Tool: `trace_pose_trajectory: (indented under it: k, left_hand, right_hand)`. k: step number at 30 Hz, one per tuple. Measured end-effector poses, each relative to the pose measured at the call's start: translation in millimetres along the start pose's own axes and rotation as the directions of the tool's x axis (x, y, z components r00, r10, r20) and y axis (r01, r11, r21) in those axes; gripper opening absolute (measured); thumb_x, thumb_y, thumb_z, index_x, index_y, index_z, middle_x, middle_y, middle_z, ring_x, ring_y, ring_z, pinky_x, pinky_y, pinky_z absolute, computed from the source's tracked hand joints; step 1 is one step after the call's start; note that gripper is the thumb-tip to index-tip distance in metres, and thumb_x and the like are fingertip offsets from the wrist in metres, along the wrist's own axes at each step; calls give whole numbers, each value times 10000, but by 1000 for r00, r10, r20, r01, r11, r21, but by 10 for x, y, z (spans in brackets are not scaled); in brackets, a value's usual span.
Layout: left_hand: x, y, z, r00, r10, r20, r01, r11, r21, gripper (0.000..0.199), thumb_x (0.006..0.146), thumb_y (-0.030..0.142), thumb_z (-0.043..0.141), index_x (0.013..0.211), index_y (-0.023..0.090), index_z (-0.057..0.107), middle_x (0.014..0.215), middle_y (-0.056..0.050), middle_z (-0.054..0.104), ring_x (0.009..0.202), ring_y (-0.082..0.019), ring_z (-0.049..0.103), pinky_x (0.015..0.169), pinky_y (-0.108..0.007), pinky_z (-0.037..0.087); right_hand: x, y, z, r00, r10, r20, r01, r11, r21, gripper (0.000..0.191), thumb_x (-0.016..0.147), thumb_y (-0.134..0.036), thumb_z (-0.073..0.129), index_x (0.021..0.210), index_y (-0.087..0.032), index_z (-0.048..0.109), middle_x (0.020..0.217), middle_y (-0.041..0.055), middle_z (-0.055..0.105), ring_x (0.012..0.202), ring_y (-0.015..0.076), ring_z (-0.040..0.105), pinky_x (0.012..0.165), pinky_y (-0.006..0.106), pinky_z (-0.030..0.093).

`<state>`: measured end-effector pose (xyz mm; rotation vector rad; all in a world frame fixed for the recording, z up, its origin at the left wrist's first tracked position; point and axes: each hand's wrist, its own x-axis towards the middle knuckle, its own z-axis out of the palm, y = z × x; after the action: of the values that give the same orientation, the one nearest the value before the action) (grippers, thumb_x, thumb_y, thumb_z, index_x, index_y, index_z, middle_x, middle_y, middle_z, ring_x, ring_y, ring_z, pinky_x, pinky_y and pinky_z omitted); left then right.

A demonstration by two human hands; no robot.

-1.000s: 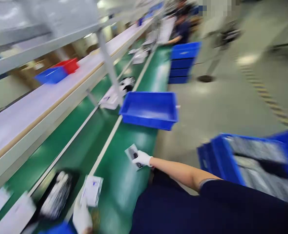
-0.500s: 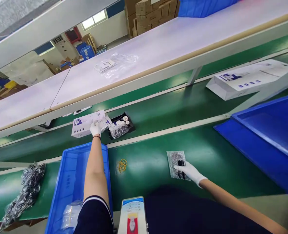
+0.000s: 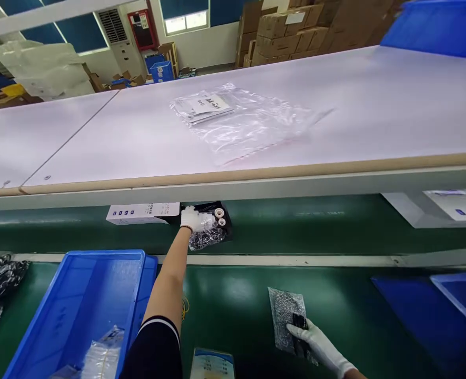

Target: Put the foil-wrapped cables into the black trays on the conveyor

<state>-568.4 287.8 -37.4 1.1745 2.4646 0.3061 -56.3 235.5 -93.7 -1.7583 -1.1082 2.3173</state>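
While our left hand point(image 3: 190, 218) is at the far black tray point(image 3: 227, 230), we cannot tell its grip; brushing could dislodge the white rings point(image 3: 219, 217). Near right, our right hand point(image 3: 315, 342) grasps a bubble-wrap pouch point(image 3: 282, 310), which may slip if this edge hold loosens.

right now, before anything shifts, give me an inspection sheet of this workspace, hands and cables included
Surface: green work surface, with a white shelf above.
Job's things: bubble-wrap pouch with a black item against it; black tray holding two white rings and clear-wrapped contents.
Clutter: blue bin with clear packets; yellow bands, partly hidden by the left arm; plastic bag with printed cards on the shelf.
Hands: gloved left hand at the tray, grip unclear; gloved right hand grips the pouch.
Cables: nothing seen.
Surroundings: stacked cartons behind the shelf.
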Motion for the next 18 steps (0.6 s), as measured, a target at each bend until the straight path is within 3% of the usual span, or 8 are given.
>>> trace_pose_trajectory:
  k: [5, 9, 11, 13, 15, 18]
  left_hand:
    - [227, 326, 246, 995, 16, 100, -19, 999, 29, 451, 950, 518, 530, 1206, 154, 604, 1293, -128, 565, 1233, -286, 498, 1084, -530, 341]
    - [286, 516, 338, 990, 5, 139, -9, 1000, 25, 500, 952, 543, 521, 1271, 162, 570, 1334, -137, 538, 1218, -283, 516, 1064, -526, 380]
    - [263, 593, 378, 990, 10, 144, -14, 1000, 27, 495, 952, 531, 530, 1282, 164, 565, 1347, -138, 530, 1225, -283, 513, 1066, -523, 385]
    - [213, 669, 431, 989, 17, 146, -21, 999, 32, 489, 950, 517, 543, 1285, 160, 565, 1351, -134, 526, 1226, -288, 513, 1063, -519, 393]
    - [149, 753, 495, 988, 27, 149, -33, 999, 41, 481, 950, 507, 549, 1286, 163, 562, 1351, -130, 524, 1219, -287, 515, 1058, -516, 399]
    - [54, 893, 592, 987, 47, 153, -56, 997, 58, 484, 960, 508, 520, 1303, 167, 551, 1348, -143, 526, 1232, -290, 500, 1072, -525, 367]
  right_hand:
    - [163, -838, 36, 988, -156, -19, 156, 988, 3, 709, 615, -564, 755, 1208, -243, 533, 1217, 159, 658, 1098, 333, 664, 955, 410, 562]
    - [312, -1756, 108, 919, -391, 40, 390, 896, -212, 825, 692, -491, 752, 1390, -198, 423, 1359, 154, 570, 1225, 301, 585, 1015, 405, 513]
    - [404, -2200, 225, 858, -514, 21, 472, 771, -427, 789, 749, -433, 710, 1428, -169, 409, 1364, 153, 564, 1250, 303, 558, 1054, 426, 470]
    - [527, -2598, 407, 765, -644, 4, 489, 576, -655, 666, 813, -358, 654, 1408, -136, 454, 1311, 164, 597, 1210, 310, 578, 1049, 433, 458]
    - [686, -2922, 626, 698, -712, 80, 453, 351, -819, 429, 889, -319, 607, 1267, -118, 584, 1201, 176, 644, 1130, 306, 612, 989, 419, 486]
    - [947, -3218, 927, 664, -730, 161, 467, 236, -852, 297, 959, -352, 586, 1172, -149, 627, 1195, 127, 623, 1074, 250, 613, 943, 417, 514]
